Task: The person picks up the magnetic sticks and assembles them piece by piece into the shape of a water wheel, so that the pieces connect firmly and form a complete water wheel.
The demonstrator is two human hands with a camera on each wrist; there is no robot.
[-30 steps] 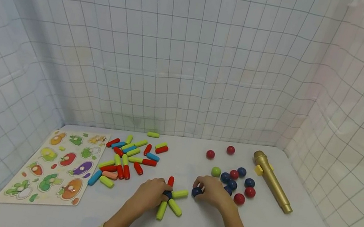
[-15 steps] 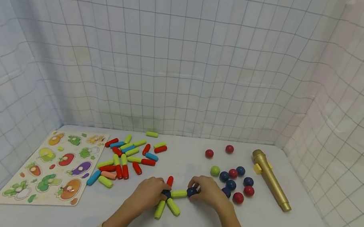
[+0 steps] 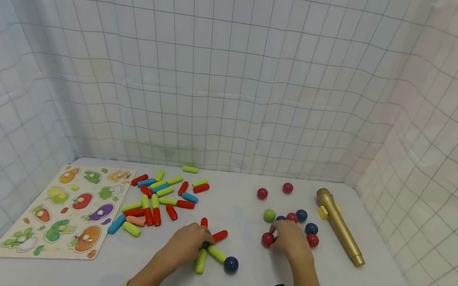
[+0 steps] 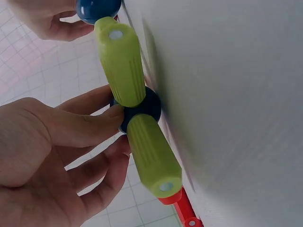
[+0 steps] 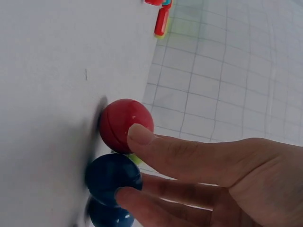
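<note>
My left hand (image 3: 187, 245) pinches the dark blue ball (image 4: 149, 109) at the hub of a star of short toy rods. Green rods (image 4: 154, 156) and red rods (image 3: 219, 236) radiate from that hub. On the end of one green rod (image 3: 217, 254) sits a second dark blue ball (image 3: 231, 264). To the right, my right hand (image 3: 293, 241) grips a red ball (image 3: 267, 239) low over the table. Its thumb lies on the red ball in the right wrist view, while a fingertip overlaps a blue ball (image 5: 111, 177) beside it. The far side of the grip is hidden.
Loose red, green and blue rods (image 3: 156, 214) lie behind and left of the hands. A vegetable puzzle board (image 3: 49, 234) is at the left. Beyond the right hand are more balls (image 3: 311, 228), a green ball (image 3: 269, 215) and a gold toy microphone (image 3: 340, 227).
My right hand put a blue ball against a green rod, let it go, then moved right and took a red ball leftward. The star turned clockwise in my left hand.
</note>
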